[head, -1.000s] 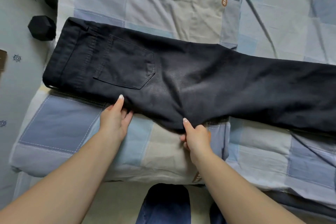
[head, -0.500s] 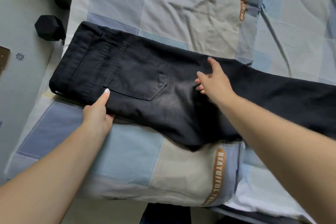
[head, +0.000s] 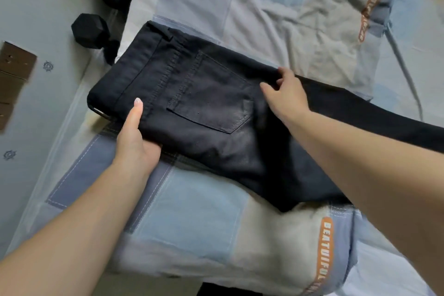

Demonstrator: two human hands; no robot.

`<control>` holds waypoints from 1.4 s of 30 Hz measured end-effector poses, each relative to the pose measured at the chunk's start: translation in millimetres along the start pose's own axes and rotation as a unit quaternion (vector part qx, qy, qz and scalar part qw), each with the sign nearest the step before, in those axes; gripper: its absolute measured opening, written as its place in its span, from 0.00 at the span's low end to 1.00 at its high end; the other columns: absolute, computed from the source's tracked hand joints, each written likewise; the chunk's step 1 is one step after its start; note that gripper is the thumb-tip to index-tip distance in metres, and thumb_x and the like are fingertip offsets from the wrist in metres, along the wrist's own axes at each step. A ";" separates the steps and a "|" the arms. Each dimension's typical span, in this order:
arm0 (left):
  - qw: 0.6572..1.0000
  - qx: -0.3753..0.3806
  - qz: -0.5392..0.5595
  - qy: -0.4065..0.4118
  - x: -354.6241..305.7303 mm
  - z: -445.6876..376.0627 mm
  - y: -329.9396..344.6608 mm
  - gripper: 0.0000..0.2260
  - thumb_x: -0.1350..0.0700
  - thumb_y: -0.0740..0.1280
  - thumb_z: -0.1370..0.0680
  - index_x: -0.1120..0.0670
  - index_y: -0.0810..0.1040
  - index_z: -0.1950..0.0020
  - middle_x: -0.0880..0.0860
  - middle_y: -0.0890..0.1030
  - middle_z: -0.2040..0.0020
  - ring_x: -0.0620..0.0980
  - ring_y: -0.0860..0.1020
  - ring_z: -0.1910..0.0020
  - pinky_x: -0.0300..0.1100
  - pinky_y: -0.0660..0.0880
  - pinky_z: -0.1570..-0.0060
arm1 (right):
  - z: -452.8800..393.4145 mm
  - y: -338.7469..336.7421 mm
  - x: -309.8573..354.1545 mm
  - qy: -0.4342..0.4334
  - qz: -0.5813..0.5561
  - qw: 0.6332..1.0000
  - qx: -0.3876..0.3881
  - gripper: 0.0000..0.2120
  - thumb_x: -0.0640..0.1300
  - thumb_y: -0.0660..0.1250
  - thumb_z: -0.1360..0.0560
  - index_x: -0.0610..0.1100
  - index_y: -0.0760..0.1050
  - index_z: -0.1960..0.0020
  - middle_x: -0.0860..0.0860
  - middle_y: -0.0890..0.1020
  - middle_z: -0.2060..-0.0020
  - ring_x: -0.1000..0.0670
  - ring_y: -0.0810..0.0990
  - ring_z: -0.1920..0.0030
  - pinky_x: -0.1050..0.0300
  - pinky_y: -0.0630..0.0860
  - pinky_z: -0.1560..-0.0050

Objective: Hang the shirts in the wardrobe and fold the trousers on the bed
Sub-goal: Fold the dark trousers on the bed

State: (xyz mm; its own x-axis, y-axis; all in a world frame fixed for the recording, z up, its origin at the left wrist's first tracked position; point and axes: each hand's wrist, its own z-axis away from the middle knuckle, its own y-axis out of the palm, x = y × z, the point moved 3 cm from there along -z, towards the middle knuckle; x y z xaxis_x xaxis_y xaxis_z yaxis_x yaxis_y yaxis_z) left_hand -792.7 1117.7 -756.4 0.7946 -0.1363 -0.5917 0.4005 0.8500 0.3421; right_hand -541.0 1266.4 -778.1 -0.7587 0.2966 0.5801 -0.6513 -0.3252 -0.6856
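Black trousers [head: 211,103] lie flat on the bed, folded leg on leg, back pocket up. Their waistband is at the left and the legs run off the right edge of the view. My left hand [head: 134,142] grips the near edge close to the waistband, thumb on top and fingers tucked under the cloth. My right hand [head: 288,94] reaches across the seat and its curled fingers hold the far edge of the trousers. No shirts or wardrobe are in view.
The bed wears a patchwork quilt [head: 192,218] in blue, grey and beige with orange lettering. On the floor to the left stand two black hexagonal dumbbells [head: 90,31] and a brown board [head: 14,69]. Dark cloth [head: 216,292] shows at the bottom edge.
My right hand left the near edge at the crotch and crossed over to the far edge. My left hand slid along the near edge toward the waistband, its thumb now on top.
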 end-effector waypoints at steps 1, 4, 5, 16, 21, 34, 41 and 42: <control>1.000 0.006 0.009 0.000 -3.1 0.7 0.6 0.13 0.55 0.71 0.25 0.55 0.79 0.41 0.54 0.83 0.44 0.52 0.82 0.46 0.49 0.78 0.46 | 10.4 12.7 14.1 -0.023 -0.024 0.999 0.031 0.31 0.56 0.65 0.25 0.48 0.61 0.26 0.46 0.69 0.30 0.46 0.68 0.31 0.50 0.65 0.32; 1.000 0.013 0.001 0.020 -14.1 6.7 6.5 0.09 0.61 0.68 0.24 0.57 0.79 0.44 0.56 0.83 0.43 0.54 0.82 0.45 0.51 0.77 0.44 | 35.8 39.9 51.1 -0.038 -0.146 0.982 0.113 0.34 0.59 0.63 0.25 0.49 0.57 0.24 0.50 0.61 0.25 0.49 0.56 0.24 0.50 0.56 0.25; 0.999 0.023 -0.018 0.031 -17.9 11.8 12.0 0.10 0.63 0.67 0.24 0.58 0.79 0.44 0.57 0.82 0.43 0.54 0.81 0.44 0.51 0.77 0.45 | 41.1 42.2 59.0 -0.022 -0.191 0.974 0.123 0.34 0.60 0.63 0.24 0.50 0.57 0.24 0.52 0.61 0.25 0.50 0.56 0.24 0.52 0.54 0.25; 0.719 0.308 -0.536 0.319 42.4 151.8 124.2 0.30 0.70 0.68 0.31 0.45 0.71 0.35 0.45 0.76 0.36 0.37 0.73 0.37 0.30 0.66 0.37 | 64.8 -83.2 69.8 0.099 -0.559 0.770 0.291 0.32 0.69 0.53 0.25 0.49 0.72 0.33 0.45 0.80 0.40 0.45 0.80 0.41 0.49 0.75 0.40; 0.530 0.336 -0.679 0.380 130.2 209.8 159.3 0.36 0.68 0.70 0.33 0.48 0.67 0.27 0.50 0.67 0.27 0.53 0.68 0.29 0.49 0.67 0.33 | 83.8 -182.7 -16.4 0.099 -0.487 0.820 0.285 0.28 0.67 0.65 0.30 0.46 0.79 0.42 0.47 0.85 0.50 0.47 0.84 0.50 0.54 0.81 0.55; 0.345 0.393 -0.764 0.378 371.7 333.2 228.9 0.38 0.73 0.68 0.38 0.59 0.69 0.28 0.61 0.69 0.28 0.59 0.71 0.32 0.48 0.75 0.54 | 114.9 -328.6 -255.5 0.079 -0.260 0.962 0.014 0.08 0.43 0.62 0.22 0.49 0.73 0.44 0.53 0.81 0.52 0.52 0.79 0.51 0.59 0.76 0.51; 0.309 0.444 -0.758 0.365 485.1 369.6 260.8 0.39 0.68 0.66 0.29 0.51 0.54 0.22 0.55 0.57 0.22 0.55 0.60 0.26 0.47 0.68 0.43 | 111.2 -397.2 -381.9 0.110 -0.240 0.962 -0.064 0.11 0.43 0.58 0.20 0.42 0.77 0.44 0.44 0.82 0.49 0.48 0.79 0.49 0.51 0.75 0.44; 0.309 0.454 -0.753 0.362 503.1 377.3 266.8 0.39 0.69 0.66 0.30 0.52 0.56 0.22 0.55 0.59 0.23 0.56 0.61 0.27 0.48 0.69 0.43 | 111.7 -407.9 -402.2 0.119 -0.235 0.962 -0.078 0.11 0.42 0.58 0.20 0.41 0.77 0.44 0.44 0.82 0.48 0.47 0.79 0.49 0.51 0.74 0.44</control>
State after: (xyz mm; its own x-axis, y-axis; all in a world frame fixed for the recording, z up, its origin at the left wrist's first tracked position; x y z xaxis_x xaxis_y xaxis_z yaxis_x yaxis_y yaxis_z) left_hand -113.9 1084.0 -687.4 -0.7840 0.3998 -0.4748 0.2920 -0.4375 -0.8505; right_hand 28.2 1179.4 -682.6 -0.3446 0.5805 0.7378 -0.8971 0.0279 -0.4409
